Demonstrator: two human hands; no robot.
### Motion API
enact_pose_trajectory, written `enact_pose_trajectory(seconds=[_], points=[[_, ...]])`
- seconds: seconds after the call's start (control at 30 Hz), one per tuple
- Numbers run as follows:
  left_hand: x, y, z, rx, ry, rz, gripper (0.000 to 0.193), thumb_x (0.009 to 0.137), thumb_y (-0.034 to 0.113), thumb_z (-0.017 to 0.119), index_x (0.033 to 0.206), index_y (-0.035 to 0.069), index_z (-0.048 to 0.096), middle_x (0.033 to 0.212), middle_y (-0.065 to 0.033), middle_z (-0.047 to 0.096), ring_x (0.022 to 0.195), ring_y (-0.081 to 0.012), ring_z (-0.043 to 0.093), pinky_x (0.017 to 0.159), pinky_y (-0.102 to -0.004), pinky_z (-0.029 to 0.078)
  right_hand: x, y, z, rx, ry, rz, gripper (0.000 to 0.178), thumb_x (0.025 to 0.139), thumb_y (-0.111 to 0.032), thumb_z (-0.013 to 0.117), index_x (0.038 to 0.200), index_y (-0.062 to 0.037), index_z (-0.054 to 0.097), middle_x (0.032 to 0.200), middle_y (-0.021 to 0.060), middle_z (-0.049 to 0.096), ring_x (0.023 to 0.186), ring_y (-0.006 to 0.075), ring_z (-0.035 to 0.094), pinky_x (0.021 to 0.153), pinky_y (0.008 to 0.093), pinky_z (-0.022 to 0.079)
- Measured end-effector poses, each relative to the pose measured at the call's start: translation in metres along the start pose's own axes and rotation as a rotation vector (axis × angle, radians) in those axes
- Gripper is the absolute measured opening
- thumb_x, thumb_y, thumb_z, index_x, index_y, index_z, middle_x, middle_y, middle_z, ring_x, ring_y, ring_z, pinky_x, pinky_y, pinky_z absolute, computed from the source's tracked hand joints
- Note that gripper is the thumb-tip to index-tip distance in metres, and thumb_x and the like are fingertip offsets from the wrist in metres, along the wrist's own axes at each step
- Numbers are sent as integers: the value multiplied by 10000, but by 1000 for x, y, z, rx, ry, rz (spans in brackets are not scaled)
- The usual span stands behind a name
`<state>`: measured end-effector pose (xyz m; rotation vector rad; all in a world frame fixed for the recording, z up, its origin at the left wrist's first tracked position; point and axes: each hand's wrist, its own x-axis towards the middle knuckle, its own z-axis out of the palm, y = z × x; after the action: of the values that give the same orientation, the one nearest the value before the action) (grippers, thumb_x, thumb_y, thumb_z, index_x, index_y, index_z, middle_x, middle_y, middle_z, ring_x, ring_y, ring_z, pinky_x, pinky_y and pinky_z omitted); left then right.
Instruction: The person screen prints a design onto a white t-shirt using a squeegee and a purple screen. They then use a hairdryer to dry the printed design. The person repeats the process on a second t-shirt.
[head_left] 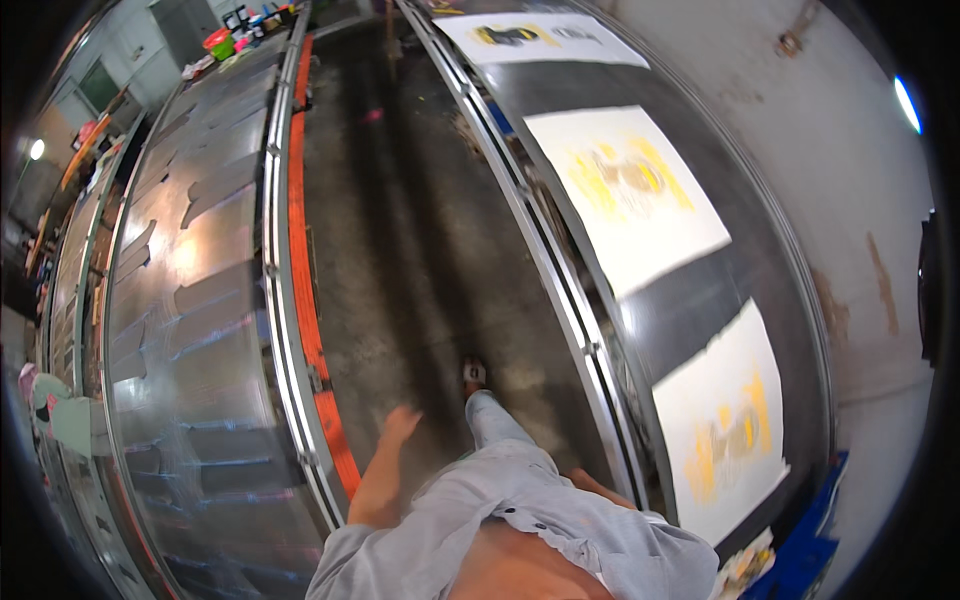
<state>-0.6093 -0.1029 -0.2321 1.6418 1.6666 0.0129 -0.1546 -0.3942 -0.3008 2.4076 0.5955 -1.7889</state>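
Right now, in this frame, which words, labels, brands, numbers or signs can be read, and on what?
None can be read.
White sheets: yellow and dark images, no legible lettering.
Red-and-green containers, far left: too small to read.
Pale green fabric, left edge: dark marking, too blurred to read.

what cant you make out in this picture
All in the head view:
Left grip: blurred, so its fingers can't be told apart.
Right grip: can't be made out; the shirt covers part of the right arm.
Second foot: hidden by the body and clothing.
Containers at the left table's far end: too small.
Blue thing, lower right: cut off by the dark rim.
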Motion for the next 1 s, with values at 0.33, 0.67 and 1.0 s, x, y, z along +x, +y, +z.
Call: enact_pose_trajectory(seconds=[0.33,0.67,1.0], points=[[16,-79,-41,-765,86,-575,269,879,251,668,1018,30,731,937,-184,735,848,-309,727,662,-389,577,24,-681,-209,38,76,-856,340,977,-353,616,933,-26,702,786,53,697,683,120,643,552,287,492],[320,-38,-149,-527,-262,-777,310,848,291,724,977,9,729,933,-203,732,837,-338,720,690,-422,560,97,-1024,-276,-98,-33,-905,338,980,-360,617,1001,-36,709,860,49,716,725,125,657,620,278,516],[818,177,-547,-394,254,-174,377,850,336,705,1047,15,732,999,-196,733,971,-314,708,841,-416,542,204,-1062,-313,-77,114,-526,544,914,-489,646,1069,26,726,1056,182,731,937,286,695,816,394,525]])
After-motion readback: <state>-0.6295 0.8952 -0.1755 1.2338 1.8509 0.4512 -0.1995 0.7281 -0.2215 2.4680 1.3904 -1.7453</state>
